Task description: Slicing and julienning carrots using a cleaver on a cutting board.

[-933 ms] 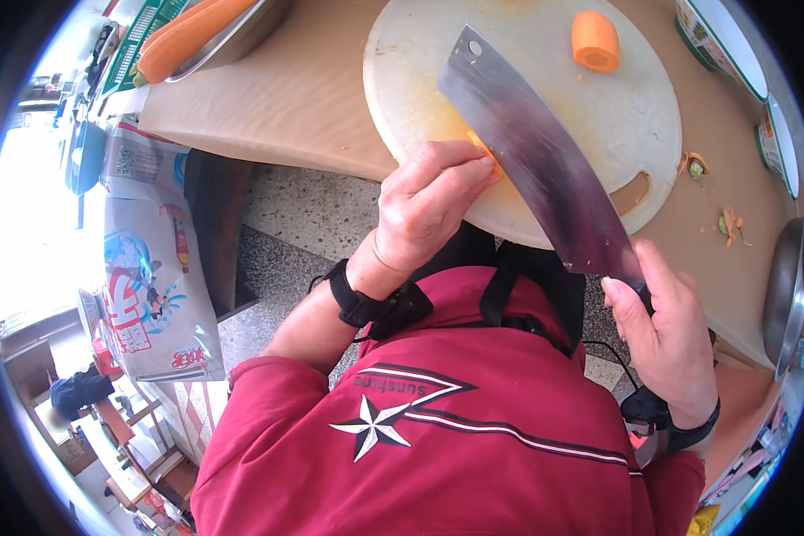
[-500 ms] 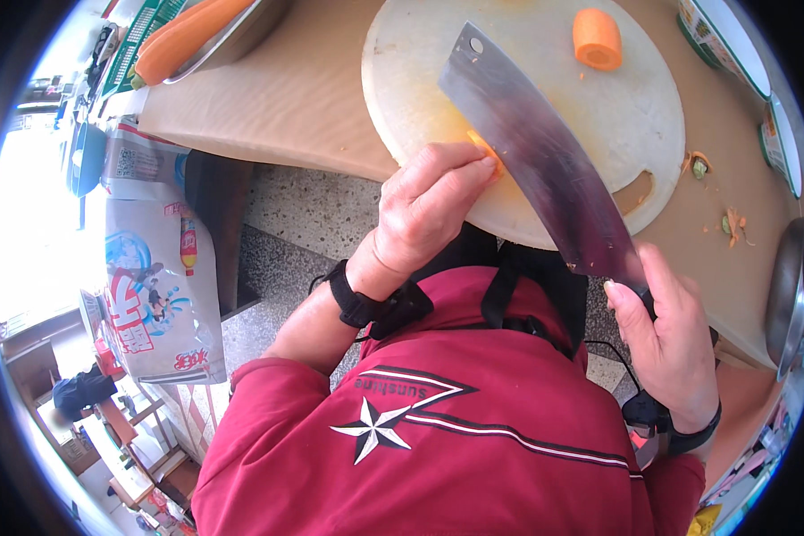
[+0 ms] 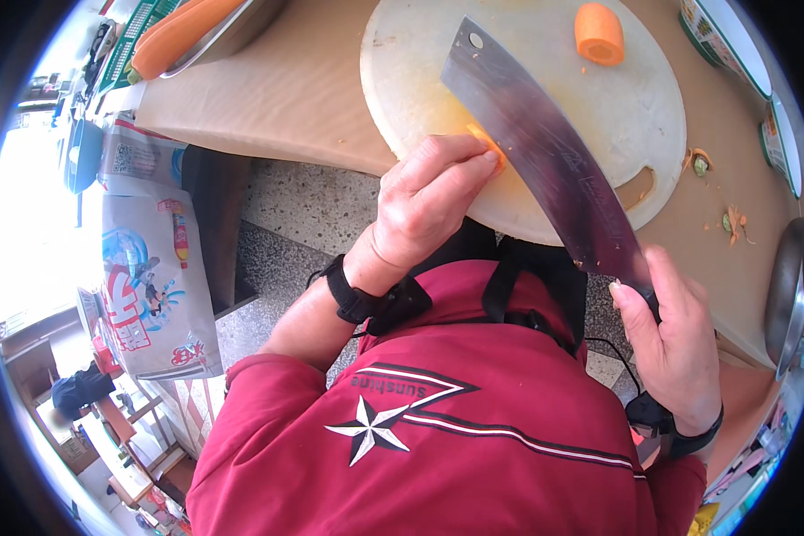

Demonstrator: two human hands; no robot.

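carrot cutting partly done, one piece under my blade and one chunk already off

i see my left hand closed narrow around a small carrot piece, pinning it near the board's near edge, while my right hand grips the handle of the cleaver, its blade lying across the round cutting board right against that piece. a cut carrot chunk sits apart toward the board's far edge, so i judge at least one cut made. whole carrots wait in a metal tray at the bench's far left corner, uncut. peel scraps lie on the bench to the right of the board.
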